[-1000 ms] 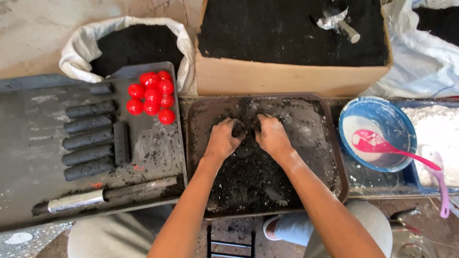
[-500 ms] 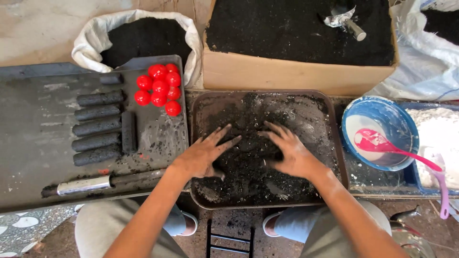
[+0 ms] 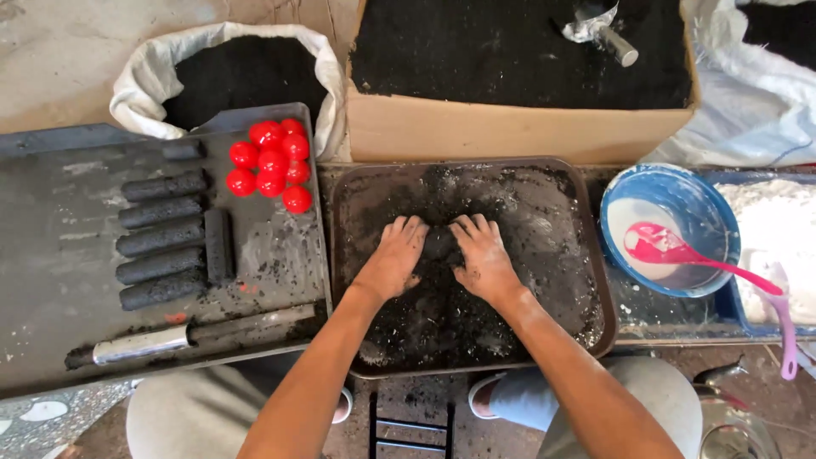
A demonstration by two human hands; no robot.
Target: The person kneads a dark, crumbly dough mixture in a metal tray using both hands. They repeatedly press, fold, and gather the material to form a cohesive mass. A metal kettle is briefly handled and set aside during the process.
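Nearest the camera, the person's knees in grey trousers frame 2 bare forearms that reach up onto a dark metal tray (image 3: 595,340). The left hand (image 3: 393,259) and the right hand (image 3: 483,259) lie palm down, side by side, fingers loosely spread and slightly curled, pressing from either side against a small mound of black, damp-looking mix (image 3: 439,245) that sits between the fingertips near the tray's middle; neither hand is closed around it, and loose black crumbs cover the tray floor around them. To the left lies a flat dark board (image 3: 51,255) carrying a metal tube (image 3: 140,344) along its near edge, 5 black pressed rolls (image 3: 161,240) lying in a column, a 6th short roll (image 3: 218,245) standing crosswise just beside them, and a cluster of red balls (image 3: 274,163) at the far corner. To the right, a blue bowl (image 3: 705,204) holds white liquid and a pink spoon (image 3: 680,253), next to a tub of white powder (image 3: 778,229). Farther off stand a white sack of black powder (image 3: 242,72) and a cardboard box (image 3: 510,132) filled with the same black powder, a metal scoop (image 3: 605,30) resting in it.
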